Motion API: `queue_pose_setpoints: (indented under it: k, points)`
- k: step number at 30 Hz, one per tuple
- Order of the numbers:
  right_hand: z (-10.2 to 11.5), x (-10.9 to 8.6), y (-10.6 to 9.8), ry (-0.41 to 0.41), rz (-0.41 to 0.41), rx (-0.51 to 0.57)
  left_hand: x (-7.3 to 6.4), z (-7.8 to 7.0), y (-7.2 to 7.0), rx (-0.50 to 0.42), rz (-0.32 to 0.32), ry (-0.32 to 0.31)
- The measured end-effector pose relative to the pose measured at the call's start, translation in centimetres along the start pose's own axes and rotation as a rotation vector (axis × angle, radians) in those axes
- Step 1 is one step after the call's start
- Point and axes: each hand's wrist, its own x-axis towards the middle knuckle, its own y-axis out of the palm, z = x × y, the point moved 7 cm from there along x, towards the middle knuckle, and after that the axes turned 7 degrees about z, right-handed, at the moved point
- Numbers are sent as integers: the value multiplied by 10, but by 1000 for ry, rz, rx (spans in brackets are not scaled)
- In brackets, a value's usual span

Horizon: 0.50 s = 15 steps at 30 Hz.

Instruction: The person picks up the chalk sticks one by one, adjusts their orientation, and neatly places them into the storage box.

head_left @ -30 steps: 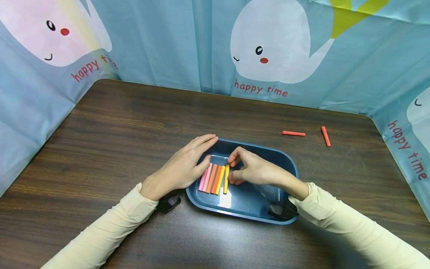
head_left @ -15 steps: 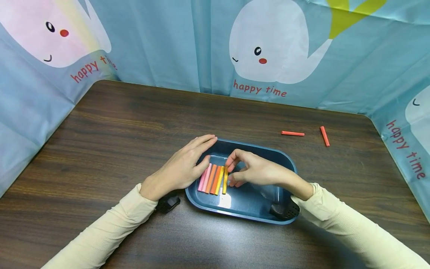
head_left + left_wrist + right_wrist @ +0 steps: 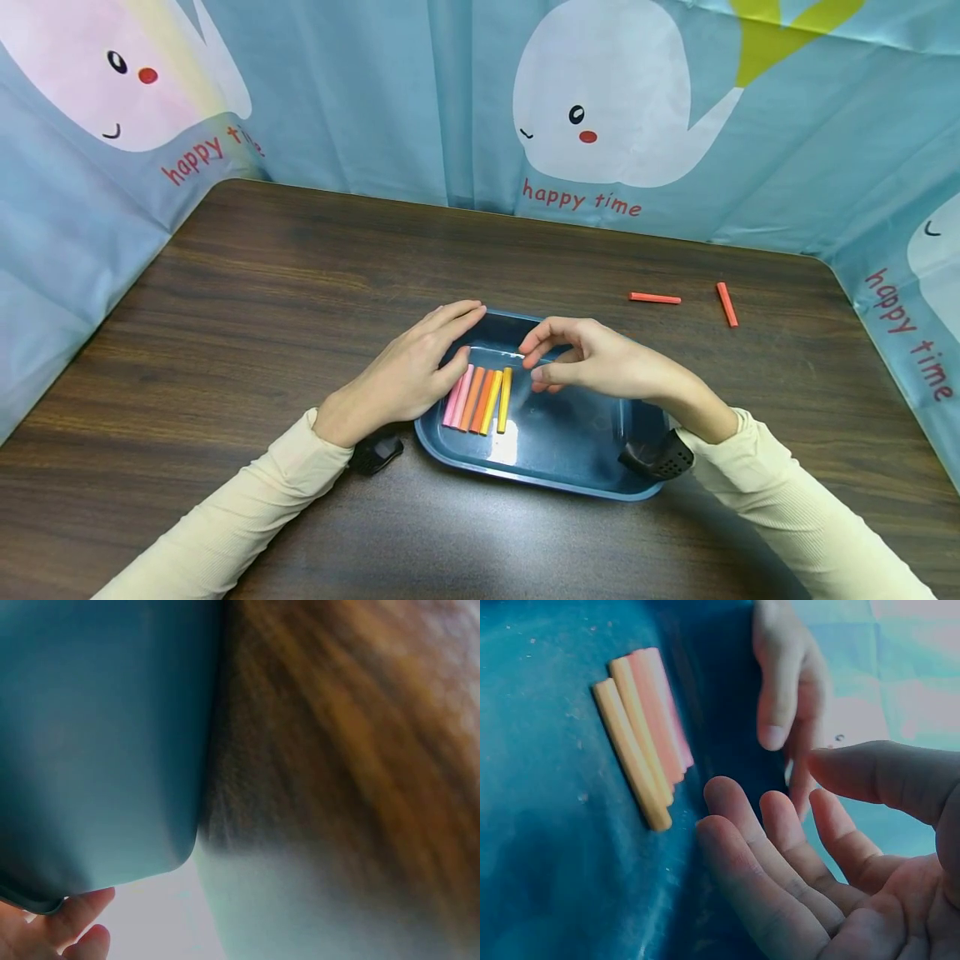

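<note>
A blue plastic tray (image 3: 570, 490) sits on the table, and my left hand (image 3: 408, 367) grips its left wall, thumb inside and fingers outside. In the left wrist view, fingertips (image 3: 86, 911) touch the tray's outer side. Inside the tray lie pink, orange and yellow crayon-like sticks (image 3: 480, 402), side by side. One yellow stick (image 3: 505, 402) lies at the row's right end, slightly apart at its lower end. My right hand (image 3: 592, 358) hovers over the tray, right of that stick, fingers loosely bent and holding nothing. The right wrist view shows thumb and fingers apart.
Two red sticks (image 3: 655, 297) lie on the dark wood table (image 3: 315, 275) behind and to the right of the tray. A blue curtain (image 3: 390, 100) with whale prints hangs along the table's back and sides. Each wrist wears a black device (image 3: 377, 454).
My right hand has let go of the yellow stick at the row's right end and moved up and right from it. The left hand stays on the tray.
</note>
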Motion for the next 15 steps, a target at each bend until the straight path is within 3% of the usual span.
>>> queue_pose_setpoints:
  k: [15]
  points:
    - [2,-20,-24,-57,-88,59,0,0,0,5,-12,7]
